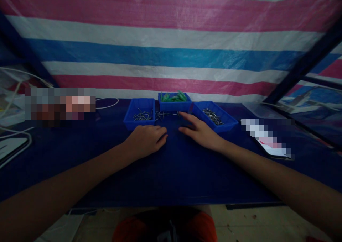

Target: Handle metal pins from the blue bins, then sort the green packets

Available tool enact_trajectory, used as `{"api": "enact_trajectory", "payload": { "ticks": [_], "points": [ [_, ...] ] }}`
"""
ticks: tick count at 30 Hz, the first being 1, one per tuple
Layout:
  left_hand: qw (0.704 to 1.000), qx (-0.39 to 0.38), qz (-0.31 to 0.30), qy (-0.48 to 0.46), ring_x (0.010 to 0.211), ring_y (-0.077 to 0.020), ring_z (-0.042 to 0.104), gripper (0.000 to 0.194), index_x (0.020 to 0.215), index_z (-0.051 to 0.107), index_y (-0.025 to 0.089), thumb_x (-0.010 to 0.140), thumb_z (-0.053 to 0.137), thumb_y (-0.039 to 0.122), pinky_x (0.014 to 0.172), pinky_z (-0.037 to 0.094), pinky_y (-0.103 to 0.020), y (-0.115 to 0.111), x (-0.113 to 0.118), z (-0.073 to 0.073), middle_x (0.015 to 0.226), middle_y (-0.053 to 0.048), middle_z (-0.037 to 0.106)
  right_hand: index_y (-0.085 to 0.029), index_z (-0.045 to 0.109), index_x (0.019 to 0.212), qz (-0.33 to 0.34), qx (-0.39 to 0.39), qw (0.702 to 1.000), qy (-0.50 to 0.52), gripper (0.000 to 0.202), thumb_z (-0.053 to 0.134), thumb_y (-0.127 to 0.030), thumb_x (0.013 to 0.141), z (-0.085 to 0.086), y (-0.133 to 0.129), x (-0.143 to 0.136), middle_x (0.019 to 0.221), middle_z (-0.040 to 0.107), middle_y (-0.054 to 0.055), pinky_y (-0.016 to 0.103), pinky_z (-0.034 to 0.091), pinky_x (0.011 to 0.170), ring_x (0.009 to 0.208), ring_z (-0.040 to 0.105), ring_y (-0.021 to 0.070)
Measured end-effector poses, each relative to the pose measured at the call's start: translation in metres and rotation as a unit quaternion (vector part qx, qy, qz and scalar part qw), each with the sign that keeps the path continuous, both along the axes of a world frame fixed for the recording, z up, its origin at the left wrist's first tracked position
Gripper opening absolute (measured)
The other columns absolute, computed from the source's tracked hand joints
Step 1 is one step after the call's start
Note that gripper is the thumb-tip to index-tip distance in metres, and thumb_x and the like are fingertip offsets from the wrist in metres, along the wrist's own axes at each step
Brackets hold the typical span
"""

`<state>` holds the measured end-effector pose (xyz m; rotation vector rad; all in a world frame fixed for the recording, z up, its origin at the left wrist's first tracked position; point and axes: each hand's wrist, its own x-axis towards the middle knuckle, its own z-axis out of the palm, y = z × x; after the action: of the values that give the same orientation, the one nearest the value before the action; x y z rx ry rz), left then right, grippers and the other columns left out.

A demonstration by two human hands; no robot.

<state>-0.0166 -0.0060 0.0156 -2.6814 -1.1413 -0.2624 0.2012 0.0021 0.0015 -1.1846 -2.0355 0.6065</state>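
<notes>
My left hand (147, 139) rests on the blue table in front of the left blue bin (128, 111). Its fingers are curled in, and whatever they may hold is hidden. My right hand (201, 131) has its thumb and index finger apart. That index fingertip reaches the end of a loose row of thin metal pins, perhaps screws or nails (166, 113), lying on the table between the bins. More metal pins (143, 115) lie in the left bin. Others (212, 116) fill part of the right blue bin (227, 120), just beyond my right wrist.
A back blue bin (175, 105) holds green pieces (173, 97). On the right lies a phone-like device (275, 147), partly blurred. Another white-screened device (12, 147) and white cables (108, 106) are at the left. A striped sheet (171, 57) hangs behind the table (176, 178).
</notes>
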Motion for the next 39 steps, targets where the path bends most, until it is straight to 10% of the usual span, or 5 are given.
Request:
{"api": "enact_trajectory", "payload": {
  "ticks": [10, 29, 39],
  "points": [
    [1.0, -0.007, -0.005, 0.008, 0.074, -0.0166, 0.061, 0.022, 0.088, 0.058, 0.018, 0.09, 0.039, 0.029, 0.054, 0.038, -0.024, -0.002, 0.001, 0.0, 0.083, -0.002, 0.063, -0.008, 0.043, 0.132, 0.06, 0.102, 0.952, -0.284, 0.058, 0.036, -0.048, 0.09, -0.009, 0.005, 0.004, 0.14, 0.033, 0.022, 0.051, 0.027, 0.105, 0.132, 0.024, 0.0322],
    [1.0, -0.021, -0.004, 0.019, 0.076, -0.0172, 0.061, 0.021, 0.088, 0.058, 0.018, 0.089, 0.04, 0.028, 0.054, 0.039, -0.024, -0.002, 0.002, 0.002, 0.082, -0.002, 0.062, -0.004, 0.04, 0.133, 0.06, 0.115, 0.937, -0.325, 0.062, 0.031, -0.049, 0.092, -0.005, 0.015, 0.003, 0.135, 0.04, 0.024, 0.043, 0.029, 0.104, 0.129, 0.033, 0.0305],
    [1.0, -0.026, -0.001, 0.016, 0.076, -0.0159, 0.061, 0.022, 0.09, 0.058, 0.018, 0.089, 0.04, 0.029, 0.054, 0.038, -0.023, -0.001, 0.002, 0.0, 0.084, -0.002, 0.062, -0.013, 0.062, 0.097, 0.033, 0.171, 0.909, -0.378, 0.023, 0.044, -0.026, 0.09, 0.013, -0.01, 0.001, 0.087, 0.061, 0.01, 0.034, 0.044, 0.077, 0.081, 0.057, 0.0199]
  ]
}}
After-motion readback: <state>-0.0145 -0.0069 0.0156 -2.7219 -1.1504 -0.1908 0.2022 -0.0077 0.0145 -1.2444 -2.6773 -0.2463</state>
